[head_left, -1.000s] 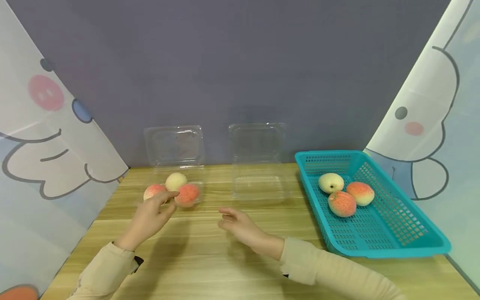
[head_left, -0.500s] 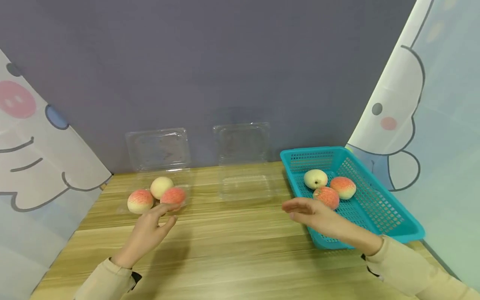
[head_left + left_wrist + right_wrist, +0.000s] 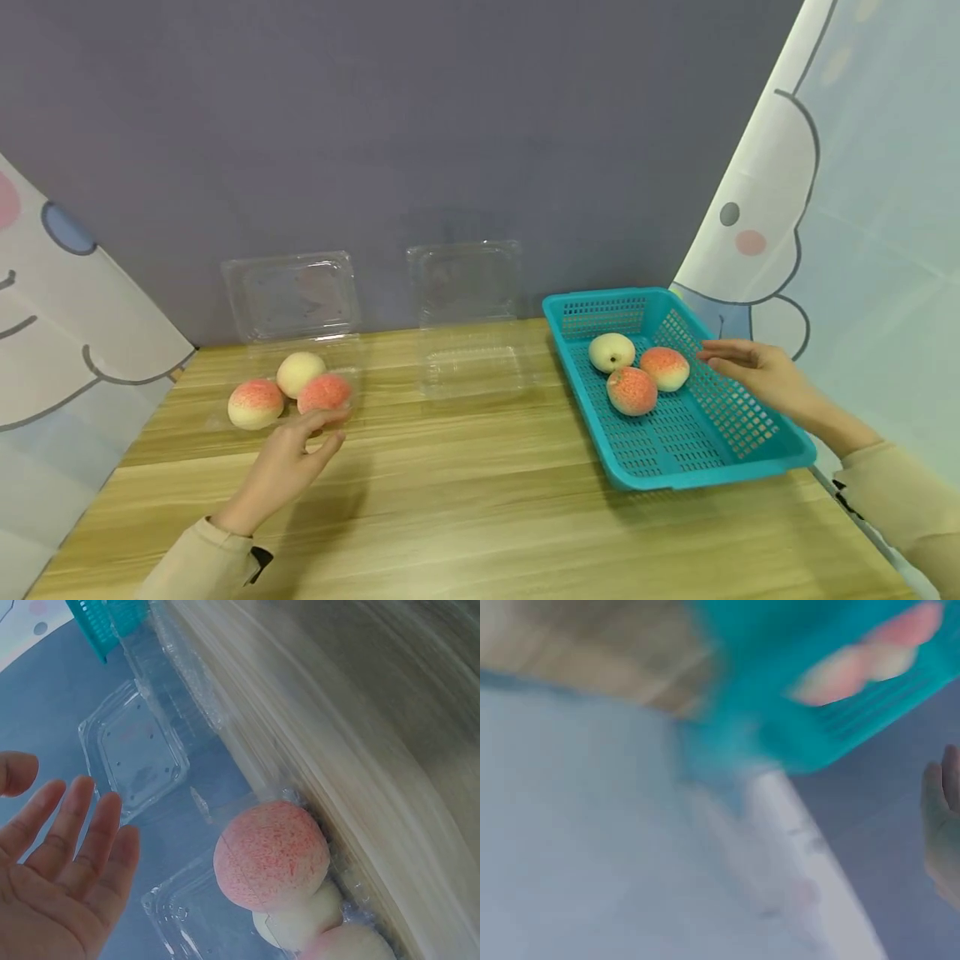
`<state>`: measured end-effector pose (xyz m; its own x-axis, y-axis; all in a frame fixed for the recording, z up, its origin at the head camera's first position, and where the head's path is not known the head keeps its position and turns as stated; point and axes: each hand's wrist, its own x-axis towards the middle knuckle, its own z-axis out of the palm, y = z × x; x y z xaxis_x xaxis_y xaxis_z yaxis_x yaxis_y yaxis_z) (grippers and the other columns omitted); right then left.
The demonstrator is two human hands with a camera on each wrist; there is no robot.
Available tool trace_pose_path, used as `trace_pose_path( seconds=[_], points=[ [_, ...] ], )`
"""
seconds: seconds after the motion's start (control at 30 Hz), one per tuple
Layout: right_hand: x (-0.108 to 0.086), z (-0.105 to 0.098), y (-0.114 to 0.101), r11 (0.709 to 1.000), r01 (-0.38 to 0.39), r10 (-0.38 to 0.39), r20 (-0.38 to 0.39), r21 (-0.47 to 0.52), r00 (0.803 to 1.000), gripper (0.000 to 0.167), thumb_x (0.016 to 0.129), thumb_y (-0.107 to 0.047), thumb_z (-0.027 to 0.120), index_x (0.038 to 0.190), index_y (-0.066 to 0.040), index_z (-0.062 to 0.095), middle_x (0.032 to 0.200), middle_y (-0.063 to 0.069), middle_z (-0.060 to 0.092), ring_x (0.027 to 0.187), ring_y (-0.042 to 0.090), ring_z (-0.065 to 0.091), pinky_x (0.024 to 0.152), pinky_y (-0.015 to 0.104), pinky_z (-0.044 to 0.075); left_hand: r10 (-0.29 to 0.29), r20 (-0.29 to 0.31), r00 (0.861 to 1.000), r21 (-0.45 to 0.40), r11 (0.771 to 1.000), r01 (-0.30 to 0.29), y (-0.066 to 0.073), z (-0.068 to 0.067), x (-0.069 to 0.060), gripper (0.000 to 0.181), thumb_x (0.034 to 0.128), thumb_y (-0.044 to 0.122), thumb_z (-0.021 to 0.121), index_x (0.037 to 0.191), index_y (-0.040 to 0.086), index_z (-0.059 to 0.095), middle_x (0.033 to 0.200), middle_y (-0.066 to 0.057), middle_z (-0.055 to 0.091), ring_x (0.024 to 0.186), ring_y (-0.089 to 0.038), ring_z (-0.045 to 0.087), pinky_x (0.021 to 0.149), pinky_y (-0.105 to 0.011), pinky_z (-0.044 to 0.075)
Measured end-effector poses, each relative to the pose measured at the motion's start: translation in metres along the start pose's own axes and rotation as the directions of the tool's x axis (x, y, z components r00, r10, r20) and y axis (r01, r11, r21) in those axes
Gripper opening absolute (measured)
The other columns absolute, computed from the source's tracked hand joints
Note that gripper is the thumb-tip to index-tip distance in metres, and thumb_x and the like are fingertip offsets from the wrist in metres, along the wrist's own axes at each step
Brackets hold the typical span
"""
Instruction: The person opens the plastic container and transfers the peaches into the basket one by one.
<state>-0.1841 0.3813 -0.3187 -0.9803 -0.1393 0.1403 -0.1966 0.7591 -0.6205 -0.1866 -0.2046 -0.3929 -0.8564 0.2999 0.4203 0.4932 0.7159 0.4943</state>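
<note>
My left hand (image 3: 281,467) hovers just in front of three peaches in a clear plastic clamshell box (image 3: 292,296) whose lid stands up. Of these, a red peach (image 3: 325,393) is nearest the fingers; a pale peach (image 3: 301,373) and a half-red peach (image 3: 256,404) lie beside it. In the left wrist view the left hand (image 3: 67,877) has loose, extended fingers and holds nothing. Over the right side of a teal basket (image 3: 600,446), my right hand (image 3: 772,383) has nothing in it. Inside the basket lie a pale peach (image 3: 611,353), a red-topped peach (image 3: 665,368) and a speckled red peach (image 3: 632,392).
A second clear clamshell box (image 3: 476,371) stands with its lid up between the first box and the basket. Behind is a dark grey wall (image 3: 450,150), with cartoon-printed sheets (image 3: 772,217) at both sides. The wooden table (image 3: 465,483) spans the front.
My right hand has moved from the middle of the table rightward to above the basket. My left hand has stayed by the first box. The head view has swung to the right.
</note>
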Motion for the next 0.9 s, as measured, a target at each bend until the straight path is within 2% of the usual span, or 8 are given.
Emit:
trace_pose_path(
  seconds=[0.07,0.1,0.2,0.27,0.3,0.43,0.7,0.9],
  points=[
    [0.0,-0.008,0.018,0.999,-0.034,0.033,-0.027,-0.04,0.999,0.045,0.096,-0.026,0.048,0.131,0.003,0.045,0.109,-0.026,0.056,0.089,-0.024,0.045,0.07,0.007,0.044,0.001,0.0,1.0,0.001,1.0,-0.001,-0.001,0.0,0.0,0.03,0.0838,0.005,0.064,0.113,0.005,0.063,0.112,-0.01,0.065,0.096,-0.026,0.062,0.076,-0.042,0.052],
    [-0.001,-0.011,0.026,0.997,-0.045,0.044,-0.032,-0.059,0.999,0.047,0.096,-0.026,0.047,0.132,0.004,0.043,0.115,-0.017,0.058,0.093,-0.017,0.05,0.074,0.013,0.046,0.001,-0.001,1.0,0.001,1.0,-0.001,-0.001,0.0,0.0,0.03,0.0835,0.005,0.064,0.113,0.006,0.063,0.112,-0.01,0.065,0.096,-0.026,0.062,0.076,-0.042,0.052],
    [-0.001,-0.016,0.047,0.989,-0.102,0.102,-0.006,-0.11,0.995,0.055,0.097,-0.029,0.045,0.137,0.006,0.034,0.132,0.018,0.048,0.113,0.018,0.054,0.084,0.037,0.047,0.0,0.002,1.0,0.0,1.0,0.0,-0.003,0.0,-0.001,0.03,0.0836,0.005,0.064,0.113,0.006,0.064,0.111,-0.009,0.066,0.096,-0.025,0.062,0.076,-0.041,0.053],
    [0.0,-0.016,0.057,0.984,-0.129,0.135,0.038,-0.121,0.99,0.06,0.097,-0.031,0.042,0.139,0.008,0.026,0.136,0.036,0.033,0.12,0.046,0.04,0.086,0.055,0.041,-0.005,0.01,1.0,-0.004,1.0,0.005,-0.004,0.001,-0.002,0.029,0.0838,0.005,0.064,0.113,0.006,0.064,0.11,-0.009,0.066,0.096,-0.025,0.062,0.076,-0.041,0.053],
    [0.001,-0.015,0.062,0.983,-0.141,0.15,0.062,-0.121,0.987,0.062,0.098,-0.032,0.042,0.14,0.01,0.023,0.137,0.038,0.029,0.119,0.056,0.031,0.085,0.062,0.038,-0.011,0.017,1.0,-0.009,1.0,0.011,-0.004,0.001,-0.003,0.029,0.0842,0.006,0.064,0.113,0.006,0.063,0.111,-0.009,0.065,0.096,-0.025,0.062,0.076,-0.041,0.053],
    [0.004,-0.008,0.078,0.978,-0.178,0.189,0.116,-0.105,0.975,0.067,0.098,-0.034,0.041,0.138,0.014,0.019,0.136,0.042,0.025,0.12,0.059,0.027,0.091,0.065,0.034,-0.044,0.044,0.998,-0.026,0.999,0.045,-0.005,-0.001,-0.007,0.029,0.086,0.008,0.062,0.114,0.006,0.063,0.113,-0.011,0.064,0.097,-0.027,0.061,0.075,-0.042,0.052],
    [0.006,0.004,0.086,0.972,-0.22,0.226,0.075,-0.088,0.971,0.066,0.097,-0.035,0.042,0.136,0.015,0.026,0.125,0.04,0.041,0.104,0.05,0.052,0.077,0.048,0.052,-0.073,0.055,0.996,-0.003,0.997,0.073,-0.006,-0.001,-0.011,0.029,0.0873,0.011,0.061,0.116,0.007,0.062,0.113,-0.009,0.065,0.097,-0.027,0.06,0.075,-0.042,0.052],
    [0.002,0.002,0.087,0.96,-0.27,0.274,0.061,-0.071,0.96,0.067,0.098,-0.037,0.039,0.138,0.014,0.021,0.131,0.041,0.032,0.113,0.055,0.042,0.083,0.055,0.047,-0.086,0.081,0.993,-0.012,0.996,0.087,-0.009,0.003,-0.006,0.03,0.0875,0.01,0.06,0.117,0.007,0.061,0.113,-0.01,0.064,0.097,-0.027,0.06,0.076,-0.043,0.052]
  ],
)
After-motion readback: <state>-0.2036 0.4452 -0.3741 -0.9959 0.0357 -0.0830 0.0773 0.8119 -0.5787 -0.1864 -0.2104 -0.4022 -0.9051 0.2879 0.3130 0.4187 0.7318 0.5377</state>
